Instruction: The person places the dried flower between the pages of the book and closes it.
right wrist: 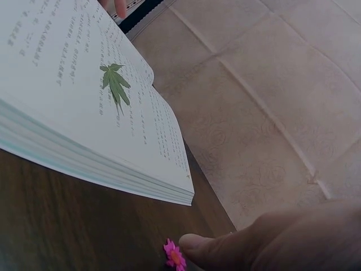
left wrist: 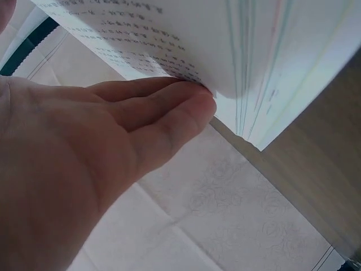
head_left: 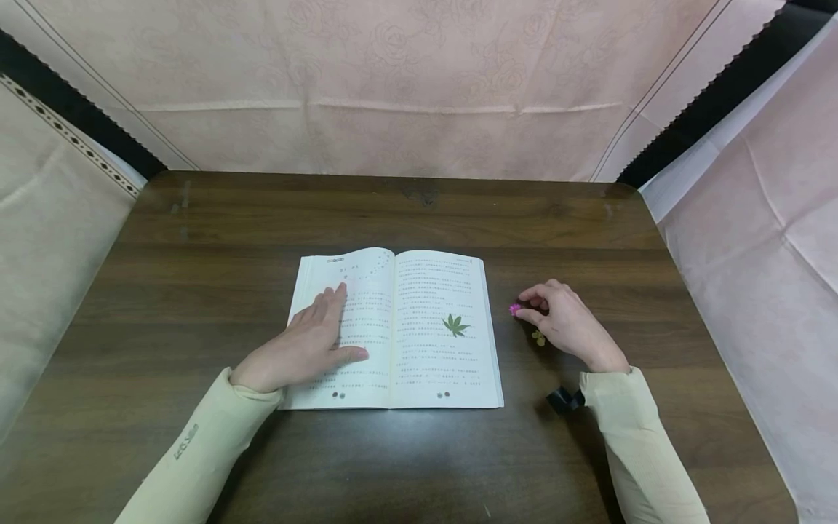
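An open book (head_left: 445, 291) with printed pages lies in the middle of the table, and a green, pointed-lobed leaf (head_left: 455, 325) rests on its right page. My left hand (head_left: 308, 346) lies flat over the left page, fingers extended and thumb spread; the left wrist view shows its fingers against the paper. To the right of the book, my right hand (head_left: 566, 320) pinches a small pink flower (head_left: 514, 309) between thumb and finger. In the right wrist view the thumb touches the pink flower (right wrist: 174, 255), which has an orange centre. Beneath that hand sits a small yellow-green flower or sprig (head_left: 539, 338).
The dark wooden table (head_left: 393, 211) reaches back to a pale patterned cloth (head_left: 393, 87). More pale cloth hangs along both sides. A black device (head_left: 564, 400) is at the right wrist, close above the tabletop.
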Tool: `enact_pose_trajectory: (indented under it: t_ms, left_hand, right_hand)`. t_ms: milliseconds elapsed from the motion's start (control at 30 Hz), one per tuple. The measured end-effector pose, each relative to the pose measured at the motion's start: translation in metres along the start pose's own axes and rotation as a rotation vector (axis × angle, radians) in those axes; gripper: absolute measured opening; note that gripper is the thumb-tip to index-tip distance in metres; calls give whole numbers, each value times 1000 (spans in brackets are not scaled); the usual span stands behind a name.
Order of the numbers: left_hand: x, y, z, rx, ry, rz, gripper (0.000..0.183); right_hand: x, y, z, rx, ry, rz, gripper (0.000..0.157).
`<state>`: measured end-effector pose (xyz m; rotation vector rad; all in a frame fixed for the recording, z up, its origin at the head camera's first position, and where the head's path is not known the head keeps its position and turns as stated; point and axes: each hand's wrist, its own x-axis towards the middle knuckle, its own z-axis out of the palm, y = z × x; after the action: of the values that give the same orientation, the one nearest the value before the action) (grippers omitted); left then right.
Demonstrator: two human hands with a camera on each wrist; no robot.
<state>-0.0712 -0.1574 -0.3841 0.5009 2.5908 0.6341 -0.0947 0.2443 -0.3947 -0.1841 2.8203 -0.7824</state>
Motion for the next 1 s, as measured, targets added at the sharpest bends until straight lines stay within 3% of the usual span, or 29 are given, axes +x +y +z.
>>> enact_pose_trajectory:
  t_ms: [500, 1000]
  left_hand:
    - [-1, 3, -2, -13, -20, 6, 106]
    - [-2, 13, -7, -13, 75, 71, 109]
  right_hand:
    - [-1, 0, 1, 7, -1, 2, 33]
    - [-5, -2, -3, 19, -2, 7, 36]
